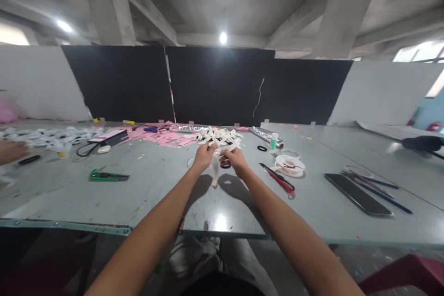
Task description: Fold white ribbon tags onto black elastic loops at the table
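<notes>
A cream ribbon (215, 175) hangs down between my two hands over the middle of the table. My left hand (204, 157) is closed in a pinch on its upper part. Close beside it, my right hand (236, 159) also has its fingers closed at the ribbon's top end. Below the right fingers shows a black ring (225, 164); whether they touch it I cannot tell. Just beyond both hands lies a heap of cream ribbon loops (218, 136) with dark parts among them. To the right sits a spool of cream ribbon (290, 165).
Right of my hands lie a red-and-black utility knife (279, 180), a green-capped glue bottle (273, 141) and a dark phone (357, 194). On the left are a green cutter (108, 175), a black box (110, 137) and pink strips (159, 136). Another person's hand (14, 151) shows at the left edge.
</notes>
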The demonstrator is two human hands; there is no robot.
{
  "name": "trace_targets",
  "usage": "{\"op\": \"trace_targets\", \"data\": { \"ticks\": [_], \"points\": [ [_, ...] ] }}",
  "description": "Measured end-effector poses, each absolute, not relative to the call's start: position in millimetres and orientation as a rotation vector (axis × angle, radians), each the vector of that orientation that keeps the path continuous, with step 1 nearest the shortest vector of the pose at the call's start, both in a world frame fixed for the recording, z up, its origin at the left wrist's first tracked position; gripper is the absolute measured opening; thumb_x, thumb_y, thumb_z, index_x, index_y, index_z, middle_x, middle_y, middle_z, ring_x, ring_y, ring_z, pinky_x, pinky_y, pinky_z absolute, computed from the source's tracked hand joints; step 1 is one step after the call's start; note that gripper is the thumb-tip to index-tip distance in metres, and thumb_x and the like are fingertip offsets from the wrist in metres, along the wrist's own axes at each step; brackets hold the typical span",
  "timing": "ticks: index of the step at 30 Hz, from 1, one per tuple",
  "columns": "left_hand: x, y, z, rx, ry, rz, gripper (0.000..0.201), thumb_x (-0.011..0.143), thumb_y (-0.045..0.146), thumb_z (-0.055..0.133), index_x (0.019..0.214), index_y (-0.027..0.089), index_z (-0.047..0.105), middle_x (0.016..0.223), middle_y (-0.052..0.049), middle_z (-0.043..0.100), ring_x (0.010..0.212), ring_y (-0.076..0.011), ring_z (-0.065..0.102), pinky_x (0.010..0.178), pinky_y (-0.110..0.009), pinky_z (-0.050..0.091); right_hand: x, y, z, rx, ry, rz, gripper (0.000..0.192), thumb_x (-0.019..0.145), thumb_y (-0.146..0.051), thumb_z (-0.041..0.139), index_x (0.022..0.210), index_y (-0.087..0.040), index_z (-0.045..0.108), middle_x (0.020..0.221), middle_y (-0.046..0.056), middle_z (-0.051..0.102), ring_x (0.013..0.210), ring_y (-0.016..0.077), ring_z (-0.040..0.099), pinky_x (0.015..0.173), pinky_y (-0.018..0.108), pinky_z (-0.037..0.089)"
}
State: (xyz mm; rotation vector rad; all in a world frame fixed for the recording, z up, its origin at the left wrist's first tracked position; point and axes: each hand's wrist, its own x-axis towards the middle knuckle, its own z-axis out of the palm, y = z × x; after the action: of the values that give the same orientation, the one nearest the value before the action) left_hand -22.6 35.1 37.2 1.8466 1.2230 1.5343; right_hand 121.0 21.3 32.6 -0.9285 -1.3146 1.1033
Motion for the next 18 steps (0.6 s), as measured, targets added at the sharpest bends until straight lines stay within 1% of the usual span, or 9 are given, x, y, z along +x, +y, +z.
{"op": "trace_targets", "data": {
  "ticks": [2,4,6,7,8,10,12,15,18],
  "points": [
    [-23.3,35.2,36.9,1.891,1.234,1.501,0.039,0.082,0.048,0.048,0.062,0.015,0.054,0.053,0.003,0.043,0.054,-0.0107,0.037,0.052,-0.023,0.026,126.1,21.9,34.0,-0.999,-1.303,0.876,0.026,0.069,-0.03,0.061,0.09,-0.015,0.061,0.08,0.007,0.065,0.064,0.0164,0.062,0.055,0.029,0.052],
    [-23.0,34.1,35.9,1.956,1.215,1.428,0.044,0.082,0.051,0.048,0.056,0.016,0.05,0.051,0.004,0.037,0.053,-0.0099,0.033,0.051,-0.023,0.023,131.4,21.6,37.2,-0.989,-1.34,0.538,0.035,0.071,-0.033,0.061,0.102,-0.017,0.061,0.095,0.009,0.066,0.078,0.0183,0.061,0.067,0.032,0.052],
    [-21.9,31.6,34.8,2.038,1.144,1.337,0.048,0.082,0.054,0.048,0.053,0.015,0.048,0.05,0.004,0.033,0.052,-0.0093,0.03,0.05,-0.023,0.021,135.1,20.9,40.9,-0.934,-1.472,0.361,0.034,0.073,-0.036,0.061,0.103,-0.02,0.063,0.103,0.008,0.065,0.085,0.0186,0.059,0.075,0.032,0.049],
    [-21.4,30.1,34.5,2.078,1.101,1.293,0.049,0.081,0.055,0.049,0.053,0.015,0.048,0.05,0.004,0.033,0.052,-0.0092,0.029,0.051,-0.024,0.02,135.9,20.7,42.4,-0.923,-1.557,0.375,0.029,0.074,-0.038,0.06,0.097,-0.02,0.065,0.099,0.007,0.066,0.082,0.018,0.059,0.074,0.031,0.048],
    [-20.9,28.4,34.6,2.115,1.065,1.255,0.049,0.08,0.055,0.05,0.052,0.015,0.049,0.05,0.004,0.032,0.052,-0.0091,0.029,0.051,-0.024,0.02,136.2,20.8,43.3,-0.928,-1.634,0.432,0.024,0.075,-0.038,0.059,0.088,-0.02,0.066,0.089,0.005,0.067,0.076,0.017,0.058,0.071,0.03,0.047],
    [-20.2,25.2,35.9,2.166,1.033,1.209,0.048,0.077,0.056,0.054,0.053,0.014,0.052,0.05,0.004,0.034,0.052,-0.009,0.03,0.051,-0.023,0.021,135.4,21.6,43.6,-0.961,-1.719,0.558,0.021,0.075,-0.038,0.057,0.073,-0.019,0.063,0.068,0.001,0.063,0.064,0.0146,0.054,0.064,0.027,0.043],
    [-19.4,22.9,38.1,2.167,1.033,1.23,0.043,0.073,0.054,0.06,0.057,0.014,0.056,0.052,0.004,0.04,0.055,-0.0094,0.034,0.052,-0.022,0.024,133.9,22.9,42.1,-0.994,-1.698,0.575,0.021,0.076,-0.037,0.054,0.067,-0.019,0.057,0.059,-0.002,0.056,0.058,0.0135,0.05,0.059,0.025,0.04],
    [-17.4,21.7,41.1,2.013,0.982,1.3,0.039,0.073,0.053,0.06,0.068,0.014,0.061,0.058,0.003,0.047,0.057,-0.0098,0.038,0.055,-0.022,0.029,131.2,24.0,38.5,-1.028,-1.615,0.485,0.019,0.08,-0.036,0.047,0.072,-0.02,0.053,0.06,-0.003,0.053,0.057,0.0138,0.047,0.058,0.025,0.037],
    [-14.6,22.5,41.6,1.825,0.922,1.284,0.039,0.074,0.053,0.058,0.073,0.015,0.06,0.054,0.004,0.043,0.051,-0.0089,0.035,0.053,-0.022,0.028,127.2,23.7,35.2,-1.043,-1.598,0.411,0.016,0.083,-0.034,0.042,0.076,-0.022,0.05,0.065,-0.002,0.053,0.063,0.0154,0.048,0.062,0.027,0.037]
  ]
}}
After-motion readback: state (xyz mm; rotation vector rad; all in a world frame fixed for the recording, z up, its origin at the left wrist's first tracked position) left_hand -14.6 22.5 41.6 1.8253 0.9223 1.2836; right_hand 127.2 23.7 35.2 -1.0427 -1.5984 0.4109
